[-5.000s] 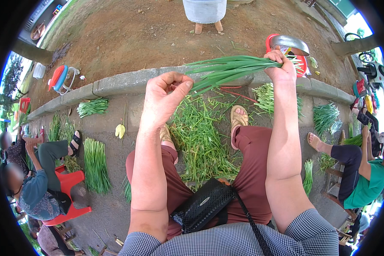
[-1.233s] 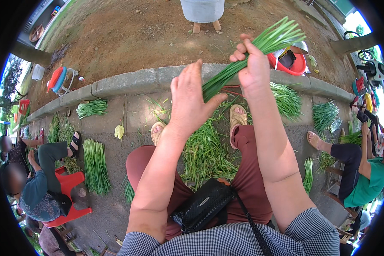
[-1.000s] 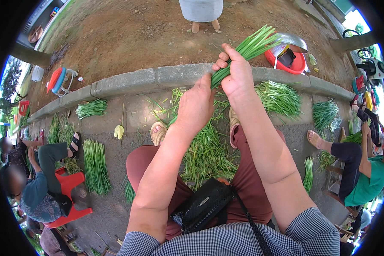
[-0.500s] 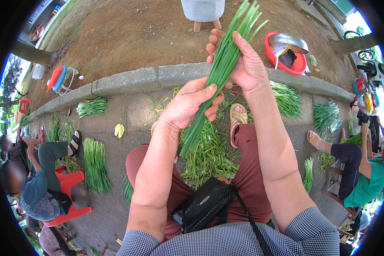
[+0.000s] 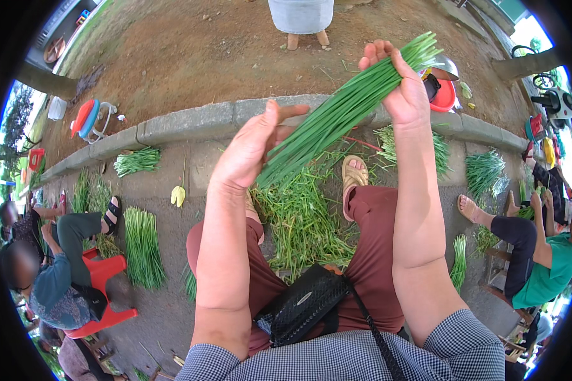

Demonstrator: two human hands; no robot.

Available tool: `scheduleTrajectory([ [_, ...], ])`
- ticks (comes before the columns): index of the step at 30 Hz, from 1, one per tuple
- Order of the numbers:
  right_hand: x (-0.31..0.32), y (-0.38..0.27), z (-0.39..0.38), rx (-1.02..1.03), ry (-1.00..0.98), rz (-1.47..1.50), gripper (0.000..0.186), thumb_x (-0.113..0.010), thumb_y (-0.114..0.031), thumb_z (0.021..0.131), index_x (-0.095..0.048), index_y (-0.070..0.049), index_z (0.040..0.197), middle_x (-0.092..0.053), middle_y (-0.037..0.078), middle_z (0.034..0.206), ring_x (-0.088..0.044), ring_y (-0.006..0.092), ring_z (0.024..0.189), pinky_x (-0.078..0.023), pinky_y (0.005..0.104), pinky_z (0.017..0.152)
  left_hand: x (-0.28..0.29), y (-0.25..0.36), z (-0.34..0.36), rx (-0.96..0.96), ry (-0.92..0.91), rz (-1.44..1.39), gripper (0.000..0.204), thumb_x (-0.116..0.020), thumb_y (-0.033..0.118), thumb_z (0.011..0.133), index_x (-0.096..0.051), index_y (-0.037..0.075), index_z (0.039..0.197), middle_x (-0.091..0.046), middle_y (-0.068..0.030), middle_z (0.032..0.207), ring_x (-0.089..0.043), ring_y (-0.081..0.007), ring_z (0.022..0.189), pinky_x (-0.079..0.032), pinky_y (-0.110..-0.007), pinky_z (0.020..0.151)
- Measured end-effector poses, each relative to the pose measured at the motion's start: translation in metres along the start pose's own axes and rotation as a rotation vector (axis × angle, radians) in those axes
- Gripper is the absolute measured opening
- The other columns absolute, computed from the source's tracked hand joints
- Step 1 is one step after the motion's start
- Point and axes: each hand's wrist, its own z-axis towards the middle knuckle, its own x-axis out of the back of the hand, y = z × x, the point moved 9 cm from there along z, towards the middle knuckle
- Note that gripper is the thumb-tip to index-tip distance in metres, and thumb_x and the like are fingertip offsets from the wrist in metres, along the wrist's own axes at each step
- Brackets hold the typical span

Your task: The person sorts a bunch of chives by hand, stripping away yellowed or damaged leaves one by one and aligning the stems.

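Note:
A long bunch of green garlic chives (image 5: pixel 343 117) slants across in front of me, pale cut ends at the upper right. My right hand (image 5: pixel 408 95) is closed around it near those ends, thumb on top. By the lower leaf tips is my left hand (image 5: pixel 248 149), thumb raised and fingers stretched out; it does not grip the bunch. Whether its hidden fingers touch the leaves, I cannot tell. Below, between my feet, lies a heap of loose green and yellowish leaves (image 5: pixel 305 222).
Beyond my feet runs a stone curb (image 5: pixel 184 120). More chives (image 5: pixel 144 247) lie at left, with another pile (image 5: pixel 442 152) by the curb. A red basin (image 5: pixel 447 98) and a grey tub (image 5: pixel 300 16) stand past it. Seated people (image 5: pixel 546 267) are on both sides; a black bag (image 5: pixel 302 308) rests on my lap.
My left hand has let go of the chives and opened, moving left. My right hand has moved right and down, tilting the bunch flatter.

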Motion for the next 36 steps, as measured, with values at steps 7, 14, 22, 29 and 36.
scheduleTrajectory([
  [7, 0.022, -0.027, 0.002, 0.094, 0.053, 0.108, 0.016, -0.049, -0.012, 0.090, -0.050, -0.001, 0.102, -0.059, 0.010, 0.100, -0.055, 0.0276, 0.099, -0.046, 0.0469, 0.083, 0.025, 0.013, -0.012, -0.057, 0.136, 0.011, 0.064, -0.040, 0.055, 0.089, -0.053, -0.003, 0.113, -0.062, -0.0048, 0.072, -0.054, -0.0110, 0.056, -0.035, -0.020, 0.053],
  [14, 0.041, -0.030, 0.004, 0.121, 0.210, 0.141, 0.013, -0.049, -0.012, 0.090, -0.052, -0.002, 0.099, -0.060, 0.009, 0.100, -0.057, 0.0273, 0.098, -0.046, 0.0465, 0.081, 0.041, 0.025, -0.018, -0.172, 0.304, 0.037, 0.041, -0.054, 0.039, 0.087, -0.059, 0.002, 0.105, -0.062, -0.0021, 0.080, -0.056, -0.0095, 0.069, -0.042, -0.023, 0.064],
  [22, 0.052, -0.029, 0.003, 0.129, 0.314, 0.152, 0.014, -0.047, -0.014, 0.091, -0.053, -0.003, 0.097, -0.061, 0.009, 0.097, -0.058, 0.0273, 0.096, -0.047, 0.0455, 0.077, 0.057, 0.041, -0.027, -0.421, 0.402, 0.162, 0.013, -0.063, 0.016, 0.083, -0.061, 0.004, 0.087, -0.060, -0.0003, 0.083, -0.054, -0.0091, 0.078, -0.040, -0.021, 0.069],
  [29, 0.066, -0.026, 0.001, 0.117, 0.435, 0.175, 0.013, -0.045, -0.014, 0.092, -0.050, -0.004, 0.099, -0.060, 0.009, 0.097, -0.058, 0.0277, 0.095, -0.047, 0.0455, 0.076, 0.043, 0.038, -0.027, -0.305, 0.394, 0.345, 0.009, -0.064, 0.004, 0.079, -0.064, 0.000, 0.087, -0.063, -0.0010, 0.081, -0.054, -0.0054, 0.073, -0.042, -0.020, 0.069],
  [36, 0.069, -0.016, 0.000, 0.084, 0.490, 0.128, 0.014, -0.043, -0.014, 0.093, -0.047, -0.004, 0.101, -0.058, 0.009, 0.098, -0.057, 0.0281, 0.093, -0.046, 0.0456, 0.075, 0.033, 0.029, -0.018, -0.273, 0.394, 0.535, 0.018, -0.067, 0.004, 0.077, -0.065, -0.002, 0.093, -0.054, 0.0063, 0.068, -0.043, -0.0005, 0.060, -0.034, -0.016, 0.054],
])
